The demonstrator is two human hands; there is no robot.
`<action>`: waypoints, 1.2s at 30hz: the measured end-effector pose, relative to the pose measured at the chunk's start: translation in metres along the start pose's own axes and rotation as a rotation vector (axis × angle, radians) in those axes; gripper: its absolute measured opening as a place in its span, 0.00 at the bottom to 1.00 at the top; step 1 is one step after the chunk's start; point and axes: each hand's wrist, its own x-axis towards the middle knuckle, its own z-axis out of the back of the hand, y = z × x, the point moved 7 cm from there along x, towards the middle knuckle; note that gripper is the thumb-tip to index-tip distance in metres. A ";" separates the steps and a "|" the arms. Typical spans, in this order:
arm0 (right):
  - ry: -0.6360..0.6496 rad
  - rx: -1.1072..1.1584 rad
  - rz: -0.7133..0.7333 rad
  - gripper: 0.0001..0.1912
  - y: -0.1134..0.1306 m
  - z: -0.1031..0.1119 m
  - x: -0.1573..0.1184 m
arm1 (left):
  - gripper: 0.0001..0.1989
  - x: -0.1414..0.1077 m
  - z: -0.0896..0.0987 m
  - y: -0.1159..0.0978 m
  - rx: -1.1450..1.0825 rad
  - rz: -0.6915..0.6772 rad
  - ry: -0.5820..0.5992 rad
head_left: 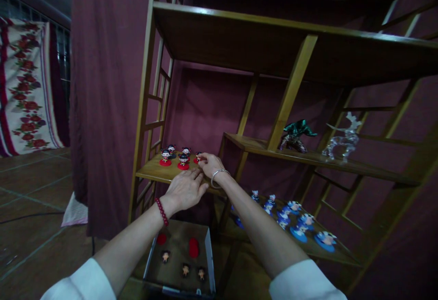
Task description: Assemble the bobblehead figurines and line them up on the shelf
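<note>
My right hand (210, 165), with a silver bangle at its wrist, closes its fingers on a small figurine (197, 158) with a red base. That figurine is at the shelf's back, mostly hidden by the fingers. My left hand (185, 189), wearing a red bead bracelet (162, 212), lies with outstretched fingers at the front edge of the wooden shelf (153, 171). To its upper left stand several black-haired figurines, among them a front-left figurine (165, 157) and a front-middle figurine (183, 161), both upright on red round bases.
Below is an open box (178, 255) holding several small dark-haired pieces and red discs. Blue-based figurines (303, 226) fill a lower shelf at right. A green-caped figure (297, 134) and a clear glass animal (344, 140) stand on the raised shelf. Wooden uprights frame both sides.
</note>
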 end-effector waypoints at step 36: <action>0.154 -0.388 0.096 0.24 0.025 -0.038 0.089 | 0.25 0.004 -0.005 0.005 -0.043 0.032 0.058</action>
